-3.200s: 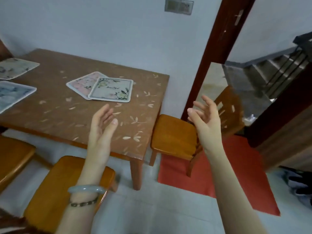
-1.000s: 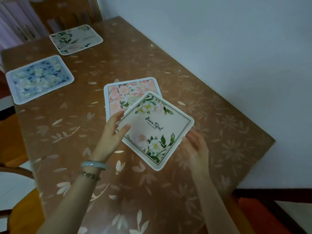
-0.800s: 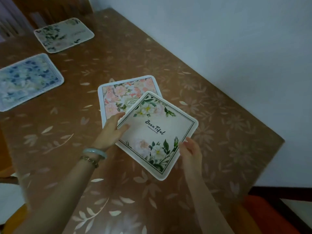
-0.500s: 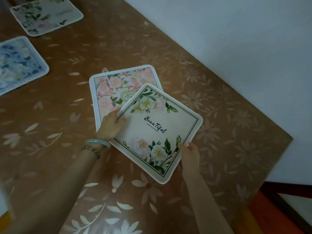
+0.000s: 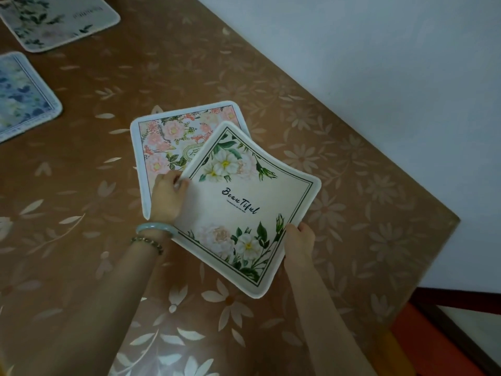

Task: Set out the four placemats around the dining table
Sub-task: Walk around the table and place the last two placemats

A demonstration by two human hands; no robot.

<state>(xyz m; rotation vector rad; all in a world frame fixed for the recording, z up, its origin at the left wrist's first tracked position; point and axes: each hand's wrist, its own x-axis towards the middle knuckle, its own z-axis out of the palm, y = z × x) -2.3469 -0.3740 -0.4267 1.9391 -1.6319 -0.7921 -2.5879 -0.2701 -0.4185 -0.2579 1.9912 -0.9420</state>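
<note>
Two of four mats look placed already, both well off to the far left of the hands: a blue-flowered mat [image 5: 23, 97] lying flat on the bench [image 5: 81, 191], cut by the frame edge, & a pale green-leaf mat [image 5: 58, 20] beyond it, up by the top-left corner, also partly out of view. So approx half done, judging by how they lie. Left to do: the other 2, which sit stacked mid-bench. The pink-flowered mat [image 5: 173, 139] lies flat just ahead of the left hand, w/ the cream mat [image 5: 244, 202] overlapping its near-right part. Neither has its own spot yet; my guess is each goes to a free side of the bench.

Hands: both on the cream mat, one per side, well apart w/ the mat between them. Left hand [image 5: 168, 199] is curled, thumb on the mat's top face at its left edge, fingers tucked underneath, resting over the pink mat's near corner. Right hand [image 5: 299, 240] is closed round the mat's right-hand near edge; fingers go under, can't see them. The cream mat bows slightly, edges curling up, near corner seems raised off the bench, so it looks lifted rather than lying flat. Far corner may touch the pink mat, can't tell for sure
</note>
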